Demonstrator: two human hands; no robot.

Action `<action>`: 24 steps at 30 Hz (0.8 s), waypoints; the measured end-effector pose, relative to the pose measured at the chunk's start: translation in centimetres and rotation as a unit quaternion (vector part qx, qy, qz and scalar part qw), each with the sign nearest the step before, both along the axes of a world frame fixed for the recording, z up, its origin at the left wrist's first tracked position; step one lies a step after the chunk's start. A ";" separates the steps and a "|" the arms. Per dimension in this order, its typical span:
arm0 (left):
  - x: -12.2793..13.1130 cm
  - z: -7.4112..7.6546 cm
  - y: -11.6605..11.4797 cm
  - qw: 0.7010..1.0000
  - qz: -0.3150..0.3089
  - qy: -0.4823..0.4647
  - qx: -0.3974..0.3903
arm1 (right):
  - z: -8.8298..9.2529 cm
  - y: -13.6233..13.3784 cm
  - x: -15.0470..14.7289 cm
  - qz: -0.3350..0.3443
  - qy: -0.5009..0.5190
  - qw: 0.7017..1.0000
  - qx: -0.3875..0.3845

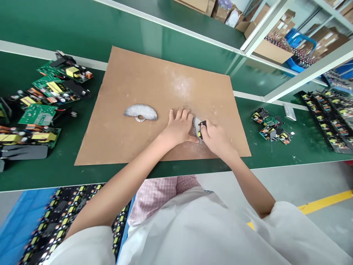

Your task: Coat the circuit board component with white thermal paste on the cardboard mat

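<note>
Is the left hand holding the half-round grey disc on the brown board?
No, the left hand is on the brown board, apart from the half-round grey disc.

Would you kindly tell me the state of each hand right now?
Left hand: open, fingers spread, beside the grey shard.
Right hand: closed, holding a small black-and-yellow electronic component against the shard.

A matt, slightly rough fibreboard sheet is streaked with whitish powder. A crusted, rough grey half-disc lying on it is set around a smooth metal washer. A black plastic part is edged by a dull grey crust. The bench top is finished in glossy green, the circuit boards are coated with a faint sheen, and the sleeve is made of matt white cloth.
</note>
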State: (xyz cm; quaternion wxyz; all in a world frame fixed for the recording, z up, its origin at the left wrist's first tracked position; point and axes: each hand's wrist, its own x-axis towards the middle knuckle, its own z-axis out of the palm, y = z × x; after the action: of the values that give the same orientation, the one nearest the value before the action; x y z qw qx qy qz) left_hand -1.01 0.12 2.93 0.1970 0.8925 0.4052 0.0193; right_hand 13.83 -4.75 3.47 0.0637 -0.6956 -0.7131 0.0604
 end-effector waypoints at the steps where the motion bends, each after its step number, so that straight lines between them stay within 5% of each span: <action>1: 0.0 0.0 0.0 1.000 -0.001 0.000 0.000 | 0.0 0.1 -0.1 -0.003 -0.004 1.000 0.002; 6: 0.0 0.1 0.0 1.000 0.002 0.004 0.000 | -0.4 2.9 -0.2 -0.034 -0.005 0.998 0.045; 13: 0.0 0.2 0.0 1.000 -0.001 0.006 -0.005 | 0.4 0.4 -0.4 -0.019 -0.003 1.000 -0.016; 19: 0.0 0.0 0.0 1.000 0.001 0.002 0.003 | -0.4 3.0 -0.1 -0.037 0.015 0.998 0.040; 24: -0.1 -0.1 0.0 1.000 -0.001 -0.006 0.005 | 0.5 0.0 0.0 -0.004 0.022 1.000 -0.018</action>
State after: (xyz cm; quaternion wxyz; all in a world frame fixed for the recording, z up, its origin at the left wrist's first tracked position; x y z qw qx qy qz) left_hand -1.07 0.15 2.84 0.1952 0.8937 0.4030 0.0269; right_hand 13.80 -4.71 4.00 0.0673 -0.6982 -0.7072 0.0883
